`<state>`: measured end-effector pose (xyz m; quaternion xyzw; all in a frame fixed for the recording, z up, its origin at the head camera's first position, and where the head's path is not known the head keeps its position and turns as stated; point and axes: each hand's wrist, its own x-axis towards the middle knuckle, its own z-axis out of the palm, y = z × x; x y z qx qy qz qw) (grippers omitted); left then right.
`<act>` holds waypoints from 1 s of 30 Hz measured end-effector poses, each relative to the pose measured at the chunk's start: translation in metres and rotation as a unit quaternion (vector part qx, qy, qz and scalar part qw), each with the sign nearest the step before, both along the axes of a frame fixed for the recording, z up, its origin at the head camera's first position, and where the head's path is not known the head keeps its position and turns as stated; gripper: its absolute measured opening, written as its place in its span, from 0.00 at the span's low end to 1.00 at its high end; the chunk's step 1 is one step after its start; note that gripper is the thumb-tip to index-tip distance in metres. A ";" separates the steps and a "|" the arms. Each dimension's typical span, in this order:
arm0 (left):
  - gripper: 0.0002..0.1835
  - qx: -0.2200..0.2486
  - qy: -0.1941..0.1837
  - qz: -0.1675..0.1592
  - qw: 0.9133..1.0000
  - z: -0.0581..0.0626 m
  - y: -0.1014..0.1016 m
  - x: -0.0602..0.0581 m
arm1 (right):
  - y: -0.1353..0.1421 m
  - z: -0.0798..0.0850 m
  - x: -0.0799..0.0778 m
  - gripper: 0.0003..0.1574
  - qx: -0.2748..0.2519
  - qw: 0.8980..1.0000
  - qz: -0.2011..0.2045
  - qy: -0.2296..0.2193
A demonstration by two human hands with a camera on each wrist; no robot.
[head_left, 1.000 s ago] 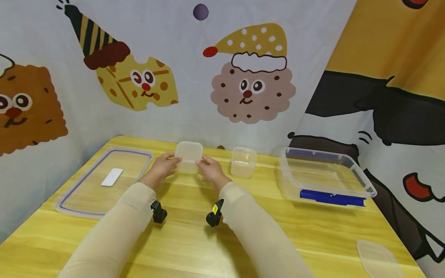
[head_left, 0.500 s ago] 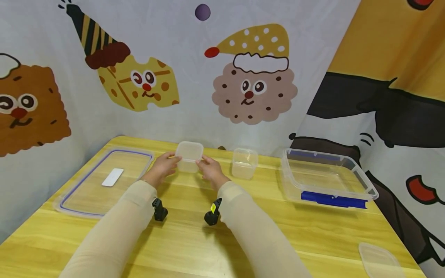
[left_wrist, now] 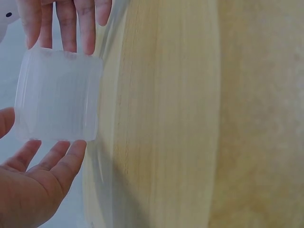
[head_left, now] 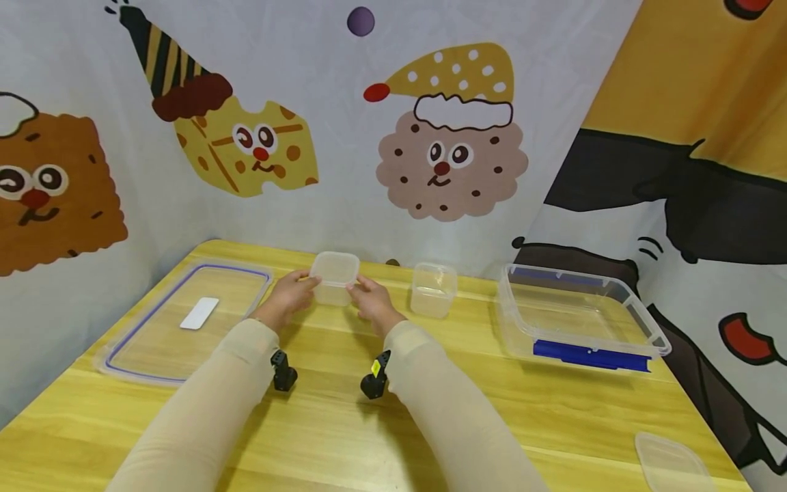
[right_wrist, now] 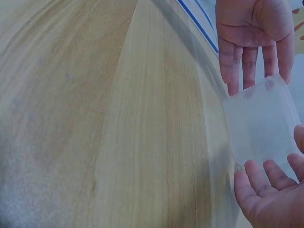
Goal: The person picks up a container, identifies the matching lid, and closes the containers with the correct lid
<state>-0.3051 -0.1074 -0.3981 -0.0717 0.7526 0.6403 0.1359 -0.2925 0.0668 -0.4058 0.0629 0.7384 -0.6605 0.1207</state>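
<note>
Near the back of the table, a small translucent plastic container (head_left: 333,295) with a frosted lid (head_left: 335,266) is held between both hands. The left hand (head_left: 287,297) grips its left side, thumb at the lid's edge. On the opposite side, the right hand (head_left: 375,304) holds it the same way. In the left wrist view, fingertips of both hands touch opposite walls of the container (left_wrist: 59,95). The right wrist view shows those walls of the container (right_wrist: 261,123) too. Whether its base touches the table cannot be told. A second small clear container (head_left: 433,290) stands lidless to the right.
A large clear box (head_left: 578,311) with a blue latch (head_left: 590,355) stands at the right. On the left lies a big lid with a blue seal (head_left: 144,355), bearing a white card-like rectangle (head_left: 199,313). A loose small lid (head_left: 673,465) lies front right. Patterned cloth (head_left: 344,219) hangs behind.
The head view has shifted very slightly. Both hands keep their hold on the small container in nearly the same place.
</note>
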 end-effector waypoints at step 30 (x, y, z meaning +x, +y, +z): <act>0.38 -0.072 0.042 0.001 0.997 0.015 -0.001 0.022 | 0.012 0.011 0.020 0.32 0.070 0.995 0.016 0.075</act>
